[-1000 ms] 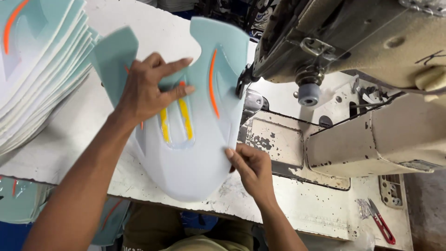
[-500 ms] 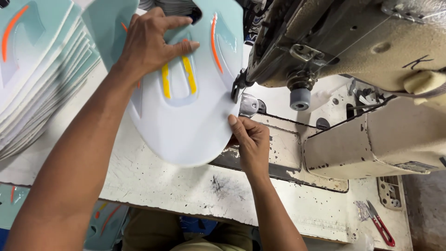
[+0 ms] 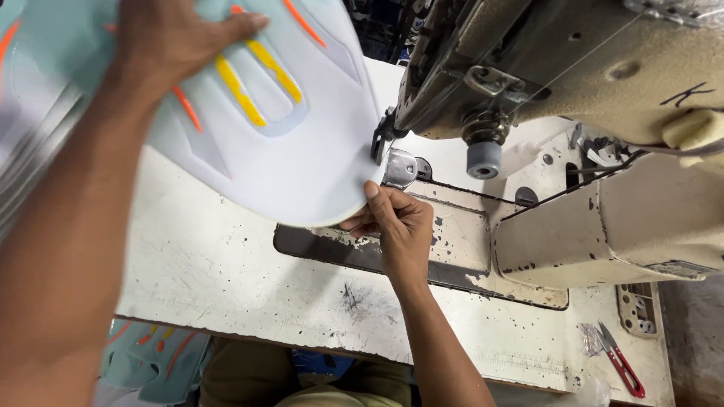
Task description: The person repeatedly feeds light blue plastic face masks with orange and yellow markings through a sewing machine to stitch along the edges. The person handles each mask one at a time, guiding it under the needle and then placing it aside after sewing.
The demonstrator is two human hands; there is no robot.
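Head camera: pale shoe panel held at the sewing machine's foot

Head view, taking the old cream-painted industrial sewing machine (image 3: 573, 98) as the landmark. A pale mint, rounded synthetic shoe panel with yellow and orange stripes (image 3: 294, 151) lies just left of the machine's head, partly lifted off the table, its curved lower right edge beside the shiny metal presser foot (image 3: 400, 167).

The left hand (image 3: 177, 38) lies spread and flat on top of the panel, far left of the machine, fingers fanned over the striped part and pressing down. The right hand (image 3: 396, 226) sits just below the presser foot, thumb and fingers closed in a pinch on the panel's rim, the thumb on top of the edge.

Beneath the machine runs the white, paint-chipped work table (image 3: 226, 279), speckled with dark marks. Red-handled thread snips (image 3: 622, 362) lie at its corner, below and to the right of the machine. More mint pieces with orange stripes (image 3: 154, 354) hang below the table's near edge, well left of the machine.

As a judgement of progress: the panel's edge is beside the foot but does not clearly lie under it, and no stitch line can be made out on the visible rim, so the seam looks not yet begun; positioning seems nearly done, sewing is left.
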